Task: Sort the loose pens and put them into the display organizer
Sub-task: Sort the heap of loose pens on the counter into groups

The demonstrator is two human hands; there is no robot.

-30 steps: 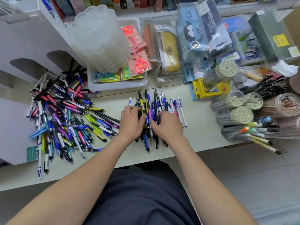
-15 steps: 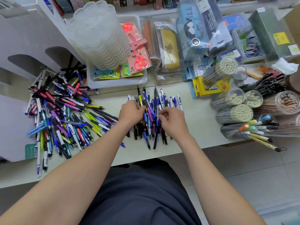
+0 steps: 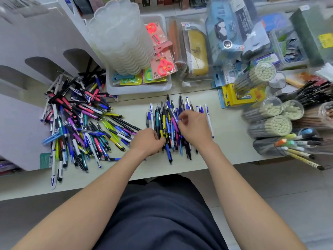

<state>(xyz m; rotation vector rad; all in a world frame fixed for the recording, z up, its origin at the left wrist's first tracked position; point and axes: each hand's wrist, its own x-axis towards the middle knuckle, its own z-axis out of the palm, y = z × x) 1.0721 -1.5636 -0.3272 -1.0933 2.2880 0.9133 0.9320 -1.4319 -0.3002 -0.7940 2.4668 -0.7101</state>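
Note:
A row of sorted pens (image 3: 163, 121) lies side by side on the pale counter, tips pointing away from me. A big loose pile of mixed pens (image 3: 79, 121) spreads out to its left. My left hand (image 3: 146, 142) is at the row's near left end, its fingers curled onto a few pens there. Over the right half of the row, my right hand (image 3: 196, 129) pinches one pen between thumb and fingertips. The white display organizer (image 3: 36, 51), with arched slots, stands at the far left behind the pile.
A stack of translucent cups (image 3: 122, 42) stands in a white tray (image 3: 138, 87) with carded scissors. Tubes of pencils (image 3: 270, 126) and markers lie at the right. Packaged stationery fills the back. The counter's front edge (image 3: 180, 170) is close to my lap.
Both hands lay flat on the row a second ago. Now the left has slid to the near left end and curled, and the right has lifted with its fingers pinching.

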